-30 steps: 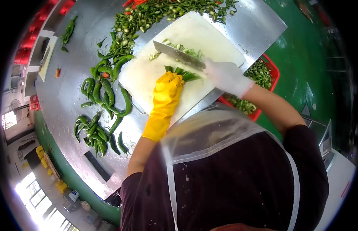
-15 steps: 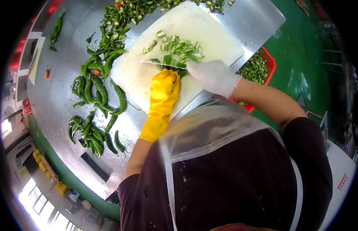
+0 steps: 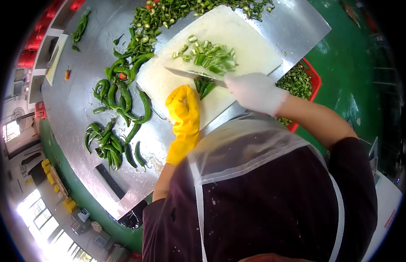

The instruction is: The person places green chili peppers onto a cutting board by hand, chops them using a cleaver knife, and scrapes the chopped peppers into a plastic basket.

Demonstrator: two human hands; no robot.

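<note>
My right hand (image 3: 255,92), in a white glove, is closed round the handle of a knife (image 3: 196,76). The blade lies across the white cutting board (image 3: 251,48), its tip towards the left. Just beyond it is a small heap of chopped green pepper (image 3: 216,56). On the near side, uncut green pepper pieces (image 3: 204,87) rest partly under the blade. My left hand (image 3: 183,109), in a yellow rubber glove, is beside these pieces at the board's near left edge. Its fingers are bent, with a gap between them and the thumb, and nothing shows in it.
Whole green peppers (image 3: 122,96) lie left of the board on the metal table (image 3: 69,113). Many cut pepper pieces (image 3: 168,17) are spread along the far side. A red basket (image 3: 315,81) of chopped peppers stands to the right, beyond the table edge. A dark bar (image 3: 110,181) lies near the table's front.
My left hand has drawn back from the pepper pieces and loosened its fingers. The knife has turned so its blade face shows, and cut pieces have shifted away. The whole view has shifted slightly.
</note>
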